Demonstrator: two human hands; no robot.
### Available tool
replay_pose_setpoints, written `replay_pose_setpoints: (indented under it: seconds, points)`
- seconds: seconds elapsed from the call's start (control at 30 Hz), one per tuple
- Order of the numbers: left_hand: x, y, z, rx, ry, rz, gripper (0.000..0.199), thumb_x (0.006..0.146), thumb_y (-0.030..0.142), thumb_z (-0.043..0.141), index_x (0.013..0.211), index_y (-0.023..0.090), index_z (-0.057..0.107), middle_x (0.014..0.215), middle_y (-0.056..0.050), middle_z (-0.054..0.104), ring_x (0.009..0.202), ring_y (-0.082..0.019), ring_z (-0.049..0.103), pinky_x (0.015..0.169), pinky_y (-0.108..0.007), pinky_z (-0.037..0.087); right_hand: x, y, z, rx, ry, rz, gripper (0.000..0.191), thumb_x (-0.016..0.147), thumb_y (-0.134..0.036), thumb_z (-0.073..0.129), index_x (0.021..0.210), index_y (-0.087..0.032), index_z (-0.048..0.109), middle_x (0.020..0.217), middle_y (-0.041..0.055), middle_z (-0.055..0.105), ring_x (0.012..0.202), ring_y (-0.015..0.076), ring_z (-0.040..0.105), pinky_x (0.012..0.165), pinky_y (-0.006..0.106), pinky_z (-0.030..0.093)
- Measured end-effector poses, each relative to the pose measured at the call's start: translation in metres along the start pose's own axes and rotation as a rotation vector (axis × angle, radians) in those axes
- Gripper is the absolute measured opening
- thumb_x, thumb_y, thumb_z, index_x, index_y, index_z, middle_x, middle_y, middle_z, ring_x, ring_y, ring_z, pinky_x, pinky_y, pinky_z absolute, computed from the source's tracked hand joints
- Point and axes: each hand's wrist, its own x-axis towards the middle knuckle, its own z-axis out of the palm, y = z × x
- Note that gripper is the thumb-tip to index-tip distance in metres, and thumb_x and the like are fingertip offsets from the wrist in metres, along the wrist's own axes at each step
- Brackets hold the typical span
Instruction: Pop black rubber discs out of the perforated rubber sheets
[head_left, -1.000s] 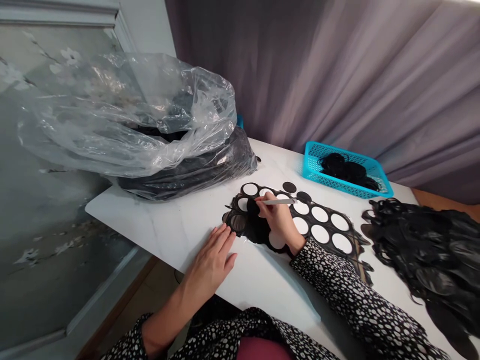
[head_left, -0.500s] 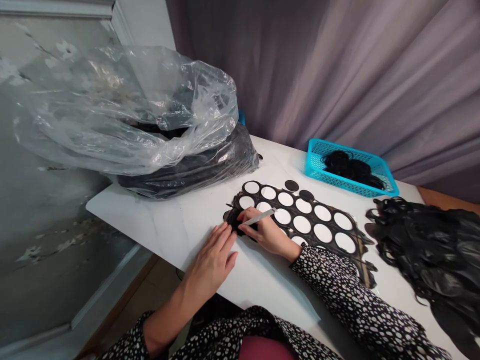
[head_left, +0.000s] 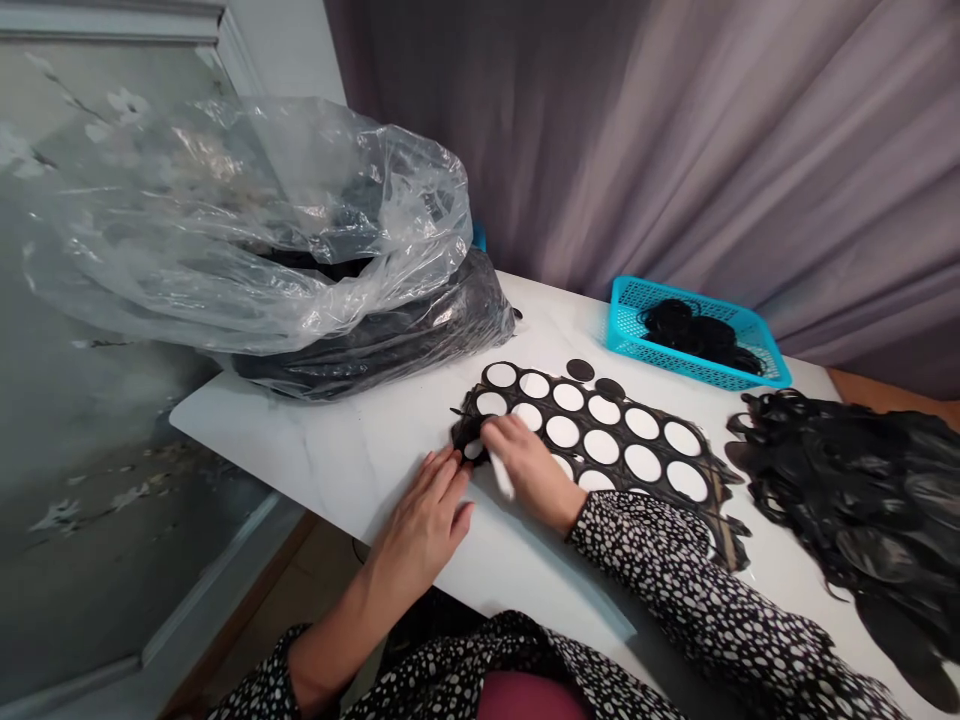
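Note:
A black sheet with rows of round holes lies flat on the white table; the table's white shows through the holes. My left hand rests palm down, fingers outstretched, its fingertips on the sheet's near left corner. Just right of them, my right hand is closed over the sheet. It grips a slim, pale grey tool, blurred, whose exact kind I cannot make out. Two loose black discs lie by the sheet's far edge, one touching or overlapping it.
A large clear plastic bag with black material inside stands at the left. At the back right sits a blue basket holding black pieces. A heap of black perforated sheets covers the right side. A grey curtain hangs behind.
My right hand has turned, so the pale tool now points down toward me rather than up to the right. A hole near my left fingertips now shows white. My left hand stays put.

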Motion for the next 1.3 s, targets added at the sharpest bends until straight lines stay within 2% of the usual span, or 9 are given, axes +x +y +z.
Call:
replay_pose_setpoints:
  seconds: [0.13, 0.2, 0.3, 0.4, 0.5, 0.7, 1.03, 1.17, 1.3]
  points:
    - [-0.001, -0.003, 0.001, -0.003, 0.022, 0.004, 0.038, 0.096, 0.022, 0.048, 0.133, 0.013, 0.049, 0.135, -0.014, 0.055, 0.133, -0.029, 0.047, 0.112, -0.050, 0.041, 0.004, 0.039, -0.030, 0.009, 0.382, 0.329, 0.015, 0.097, -0.022, 0.041, 0.083, -0.021, 0.047, 0.086, 0.0059, 0.063, 0.074, 0.0195, 0.054, 0.068, 0.031, 0.042]
    - [0.000, -0.003, 0.001, -0.003, 0.030, 0.004, 0.038, 0.096, 0.022, 0.049, 0.132, 0.013, 0.050, 0.134, -0.014, 0.056, 0.132, -0.029, 0.049, 0.111, -0.050, 0.042, -0.001, 0.050, -0.045, -0.003, 0.430, 0.390, 0.016, 0.097, -0.025, 0.043, 0.081, -0.021, 0.046, 0.089, 0.0058, 0.064, 0.074, 0.0188, 0.056, 0.067, 0.030, 0.041]
    - [0.005, 0.002, 0.002, 0.020, 0.074, -0.014, 0.033, 0.096, 0.023, 0.049, 0.127, 0.012, 0.054, 0.132, -0.015, 0.057, 0.131, -0.030, 0.049, 0.109, -0.052, 0.043, -0.017, 0.044, -0.051, 0.066, 0.294, 0.335, 0.015, 0.096, -0.026, 0.045, 0.083, -0.021, 0.049, 0.091, 0.0053, 0.065, 0.076, 0.0182, 0.057, 0.067, 0.029, 0.041]
    - [0.011, 0.014, 0.006, 0.013, 0.079, 0.046, 0.035, 0.097, 0.022, 0.047, 0.130, 0.012, 0.053, 0.136, -0.016, 0.054, 0.133, -0.029, 0.047, 0.111, -0.050, 0.042, -0.033, 0.027, -0.041, 0.167, 0.090, 0.263, 0.012, 0.097, -0.024, 0.046, 0.087, -0.021, 0.052, 0.086, 0.0037, 0.063, 0.075, 0.0172, 0.056, 0.067, 0.028, 0.042]
    - [0.015, 0.025, 0.012, -0.022, 0.021, 0.121, 0.040, 0.098, 0.026, 0.047, 0.136, 0.012, 0.048, 0.139, -0.015, 0.053, 0.135, -0.028, 0.046, 0.111, -0.048, 0.042, -0.041, 0.019, -0.030, 0.248, -0.011, 0.211, 0.012, 0.096, -0.023, 0.048, 0.086, -0.021, 0.052, 0.088, 0.0043, 0.060, 0.079, 0.0178, 0.055, 0.071, 0.030, 0.043]
    - [0.013, 0.026, 0.017, 0.003, -0.017, 0.124, 0.038, 0.100, 0.028, 0.043, 0.133, 0.010, 0.051, 0.139, -0.017, 0.054, 0.134, -0.028, 0.047, 0.109, -0.049, 0.044, -0.040, 0.023, -0.029, 0.377, -0.065, 0.208, 0.012, 0.094, -0.023, 0.054, 0.082, -0.020, 0.053, 0.100, 0.0071, 0.057, 0.088, 0.0193, 0.055, 0.078, 0.033, 0.046]
    - [0.012, 0.023, 0.019, -0.015, -0.030, 0.127, 0.037, 0.100, 0.025, 0.042, 0.134, 0.012, 0.050, 0.141, -0.015, 0.051, 0.137, -0.027, 0.043, 0.110, -0.048, 0.042, -0.039, 0.023, -0.028, 0.362, -0.104, 0.198, 0.011, 0.095, -0.023, 0.053, 0.084, -0.019, 0.055, 0.103, 0.0073, 0.054, 0.090, 0.0181, 0.054, 0.078, 0.032, 0.048]
    - [0.012, 0.023, 0.017, -0.008, -0.038, 0.111, 0.036, 0.098, 0.023, 0.045, 0.132, 0.013, 0.052, 0.144, -0.016, 0.048, 0.140, -0.029, 0.039, 0.111, -0.049, 0.041, -0.044, 0.014, -0.028, 0.242, -0.084, 0.149, 0.013, 0.095, -0.019, 0.051, 0.083, -0.020, 0.054, 0.107, 0.0080, 0.056, 0.096, 0.0200, 0.054, 0.083, 0.035, 0.049]
    - [0.011, 0.021, 0.018, 0.003, -0.029, 0.090, 0.035, 0.097, 0.021, 0.045, 0.129, 0.015, 0.054, 0.148, -0.016, 0.042, 0.141, -0.031, 0.037, 0.110, -0.050, 0.042, -0.048, 0.003, -0.021, 0.013, -0.086, 0.017, 0.013, 0.093, -0.012, 0.046, 0.094, -0.020, 0.055, 0.118, 0.0129, 0.057, 0.107, 0.0256, 0.050, 0.092, 0.043, 0.047]
